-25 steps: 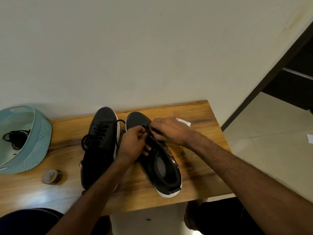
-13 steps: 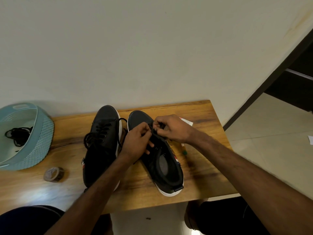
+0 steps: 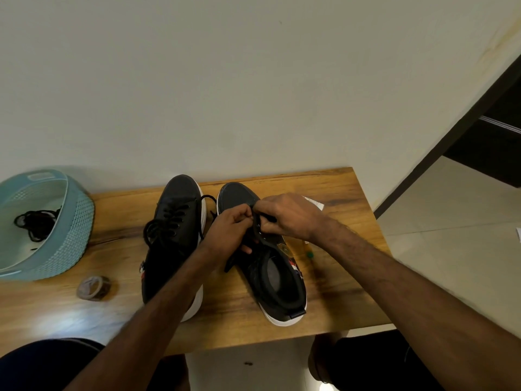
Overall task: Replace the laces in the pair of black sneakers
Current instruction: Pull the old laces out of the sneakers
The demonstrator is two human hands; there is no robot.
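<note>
Sneakers first: the right sneaker point(image 3: 277, 280) lies on the wooden table point(image 3: 341, 280), toe toward the wall and heel just short of the near edge, and it has not shifted in the last second. Your hands have kept to its eyelets too. Your left hand point(image 3: 229, 235) has its thumb and forefinger pinched together on the black lace point(image 3: 229, 266), whose loose end trails out below your palm. Your right hand point(image 3: 289, 217) has its fingers curled onto the right sneaker at the eyelet edge, where a second ago its knuckles sat hard against the left hand's; now a dark strip of the upper shows between them. Left of the right sneaker, just beside it, the left sneaker point(image 3: 176, 221) stands fully laced, unmoved, one loop of its lace lying in the gap between the two toes. Farther left of the right sneaker a tape roll point(image 3: 93, 287) sits toward the near edge, and well beyond that a teal basket point(image 3: 72, 241) holding old laces point(image 3: 33, 224) runs out of view. Right of the right sneaker a small green-tipped item point(image 3: 309, 253) lies just beside it and a paper tag point(image 3: 315, 202) lies near its toe. Past those, bare wood runs to the table's right edge, which is your widest free stretch.
</note>
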